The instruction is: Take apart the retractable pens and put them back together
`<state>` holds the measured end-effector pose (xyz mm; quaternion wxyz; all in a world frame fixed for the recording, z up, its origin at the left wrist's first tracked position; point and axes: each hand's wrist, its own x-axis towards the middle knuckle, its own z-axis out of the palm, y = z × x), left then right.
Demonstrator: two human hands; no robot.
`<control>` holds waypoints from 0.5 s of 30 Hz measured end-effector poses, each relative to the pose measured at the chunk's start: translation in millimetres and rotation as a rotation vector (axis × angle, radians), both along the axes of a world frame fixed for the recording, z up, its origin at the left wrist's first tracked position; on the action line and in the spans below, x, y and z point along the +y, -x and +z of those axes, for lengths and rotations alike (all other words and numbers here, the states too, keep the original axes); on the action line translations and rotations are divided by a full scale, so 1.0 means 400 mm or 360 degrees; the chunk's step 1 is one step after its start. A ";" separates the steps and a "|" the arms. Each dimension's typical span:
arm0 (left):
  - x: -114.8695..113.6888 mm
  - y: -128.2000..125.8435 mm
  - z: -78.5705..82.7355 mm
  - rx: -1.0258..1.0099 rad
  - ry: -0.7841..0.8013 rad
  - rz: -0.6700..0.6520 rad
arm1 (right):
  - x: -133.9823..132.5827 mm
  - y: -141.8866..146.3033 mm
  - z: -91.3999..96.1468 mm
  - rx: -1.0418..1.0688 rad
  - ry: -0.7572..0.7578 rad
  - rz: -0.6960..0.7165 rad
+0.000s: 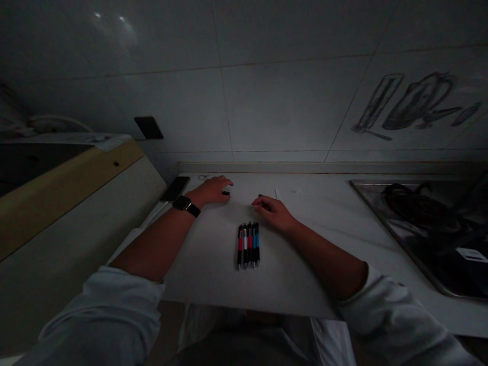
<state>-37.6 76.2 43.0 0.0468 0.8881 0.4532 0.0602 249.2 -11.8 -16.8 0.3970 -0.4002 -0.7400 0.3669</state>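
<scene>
My left hand point(212, 190), with a black watch point(182, 203) on its wrist, is over the back of the white counter point(206, 269). Its index finger is stretched out, apart from the thumb. Small black pieces point(225, 193) in a row show in that gap; whether the hand touches them I cannot tell. My right hand point(275, 212) is closed, fingertips together; a small dark end point(260, 195) shows just beyond them, the rest hidden. Between my forearms, several pens point(245, 246) with red, white and blue barrels and black grips lie side by side, silver tips toward me.
A phone point(175, 188) lies at the back left, near a small ring-shaped item point(203, 177). A thin white strip point(277, 194) is behind my right hand. A gas hob point(427, 218) borders the right; a pale cabinet-like box point(95, 203) stands left. A tiled wall point(274, 112) closes the back.
</scene>
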 end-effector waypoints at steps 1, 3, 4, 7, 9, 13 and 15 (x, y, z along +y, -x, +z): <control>-0.016 -0.014 0.016 -0.0037 -0.0052 -0.0013 | -0.003 -0.004 0.010 -0.0076 -0.0064 0.0001; -0.057 -0.051 0.045 -0.0180 -0.0161 -0.0029 | -0.015 -0.013 0.032 -0.0267 -0.0163 0.0058; -0.082 -0.072 0.055 -0.0281 -0.0185 -0.0028 | -0.024 -0.017 0.041 -0.0365 -0.0193 0.0107; -0.159 -0.133 0.059 -0.0632 -0.0174 0.0026 | -0.058 -0.025 0.059 -0.0586 -0.0226 0.0300; -0.198 -0.161 0.035 -0.0803 -0.0118 0.0057 | -0.080 -0.026 0.061 -0.0674 -0.0207 0.0430; -0.221 -0.176 -0.048 -0.0904 -0.0091 0.0000 | -0.099 -0.029 0.065 -0.0983 -0.0203 0.0415; -0.215 -0.169 -0.085 -0.0940 -0.0093 -0.0016 | -0.101 -0.032 0.074 -0.1173 -0.0217 0.0274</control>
